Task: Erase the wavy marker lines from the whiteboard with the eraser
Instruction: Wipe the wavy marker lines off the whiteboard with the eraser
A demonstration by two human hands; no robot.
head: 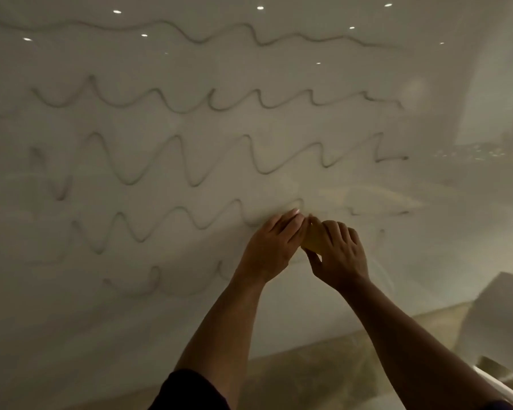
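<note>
A glossy whiteboard [190, 63] fills the view, with several dark wavy marker lines [172, 99] across it. My right hand [338, 250] grips a small yellowish eraser [313, 239] against the board, on the fourth line from the top. My left hand [274, 244] lies beside it with fingers straight, pressing on the eraser's left edge and the board. Right of the hands, the fourth line is mostly wiped away, leaving faint traces [397, 213]. The lowest line [142, 284] is partly smeared.
The board's bottom edge runs diagonally above a tan floor [308, 377]. A pale box-like object [498, 318] stands at lower right, with a white rail [504, 389] below it. Ceiling lights reflect in the board's top.
</note>
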